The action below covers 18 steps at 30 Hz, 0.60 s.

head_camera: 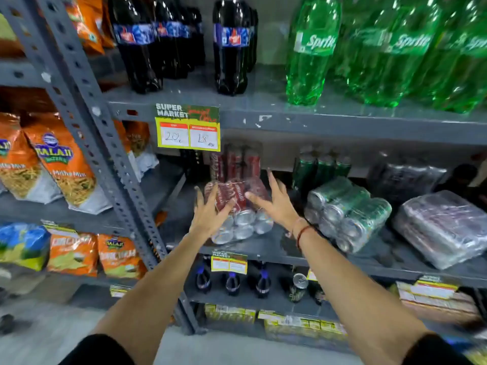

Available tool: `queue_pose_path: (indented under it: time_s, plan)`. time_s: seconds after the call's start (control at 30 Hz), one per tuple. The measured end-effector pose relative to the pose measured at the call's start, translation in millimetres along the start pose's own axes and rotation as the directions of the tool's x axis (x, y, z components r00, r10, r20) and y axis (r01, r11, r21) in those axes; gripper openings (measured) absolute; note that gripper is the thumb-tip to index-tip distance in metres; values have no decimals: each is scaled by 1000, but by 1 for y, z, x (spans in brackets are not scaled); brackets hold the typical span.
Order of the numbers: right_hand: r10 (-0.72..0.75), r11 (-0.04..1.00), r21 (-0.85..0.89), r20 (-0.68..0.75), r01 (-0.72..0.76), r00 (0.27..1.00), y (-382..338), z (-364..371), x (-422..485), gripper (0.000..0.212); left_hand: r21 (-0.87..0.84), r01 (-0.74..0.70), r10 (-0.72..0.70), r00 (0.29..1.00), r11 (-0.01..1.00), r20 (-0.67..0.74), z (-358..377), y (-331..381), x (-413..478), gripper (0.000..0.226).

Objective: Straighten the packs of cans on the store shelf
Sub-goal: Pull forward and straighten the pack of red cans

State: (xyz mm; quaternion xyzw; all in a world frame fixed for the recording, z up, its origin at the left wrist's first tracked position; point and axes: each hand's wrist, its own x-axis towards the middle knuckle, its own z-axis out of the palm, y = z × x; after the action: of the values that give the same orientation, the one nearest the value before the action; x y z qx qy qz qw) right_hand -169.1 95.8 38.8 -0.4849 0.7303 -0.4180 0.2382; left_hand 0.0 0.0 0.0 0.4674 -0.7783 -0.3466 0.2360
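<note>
A shrink-wrapped pack of red cans (238,206) lies on its side on the grey middle shelf (279,252), can tops facing me. My left hand (209,216) rests flat on its left front with fingers spread. My right hand (274,202) hovers at its right side, fingers apart, thumb near the pack's top. Behind it another red pack (237,162) stands upright. To the right a pack of green cans (347,212) lies tilted on its side, with an upright green pack (320,167) behind. At the far right a dark pack (445,225) lies skewed.
Dark cola bottles (232,48) and green Sprite bottles (313,51) stand on the shelf above. A price tag (187,129) hangs from that shelf's edge. Orange snack bags (60,164) fill the left rack beyond a grey upright post (105,143). Small bottles (232,283) stand on the shelf below.
</note>
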Motion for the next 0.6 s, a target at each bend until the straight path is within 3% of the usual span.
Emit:
queue_pose_path:
  time_s: [0.07, 0.17, 0.27, 0.4, 0.53, 0.6]
  plan:
    - [83, 997, -14, 196, -82, 977, 2, 0, 20, 112, -98, 105, -98, 992, 990, 76, 2, 1, 12, 86]
    - [149, 985, 19, 405, -171, 902, 18, 4, 47, 130, -166, 165, -154, 985, 972, 78, 9, -11, 28, 107]
    - [96, 988, 62, 462, -140, 882, 19, 4, 54, 116, -224, 173, -158, 984, 959, 84, 13, -19, 32, 113]
    - [88, 986, 88, 450, -142, 889, 26, 5, 49, 124, -269, 76, -75, 997, 960, 16, 16, -11, 23, 95]
    - [51, 978, 176, 311, -110, 949, 39, 7, 25, 117, -214, -28, 13, 997, 976, -71, 17, 6, 1, 88]
    - [13, 978, 202, 219, -58, 976, 43, 10, 8, 112, -173, -144, 124, 985, 974, -123, 18, 3, -11, 90]
